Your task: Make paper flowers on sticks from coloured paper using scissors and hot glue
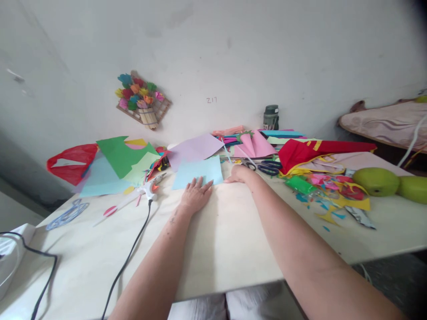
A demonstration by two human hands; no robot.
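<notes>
A light blue paper sheet (pixel 200 171) lies on the cream table (pixel 233 235). My left hand (pixel 196 195) rests flat, fingers spread, over the sheet's front edge. Just right of the sheet, my right hand (pixel 238 174) is low at the table top, its fingers bent and partly hidden by the wrist; whether anything is between them cannot be made out. Behind the blue sheet lies a lilac sheet (pixel 193 149). Dark-handled scissors (pixel 269 167) lie beyond my right wrist.
A white glue gun (pixel 147 190) with a black cord lies left of my left hand. Green paper (pixel 122 155) and a red bag (pixel 71 163) are farther left. To the right are paper scraps (pixel 328 191), red cloth (pixel 300 153) and green fruit (pixel 375 181). A bottle (pixel 271 118) stands behind.
</notes>
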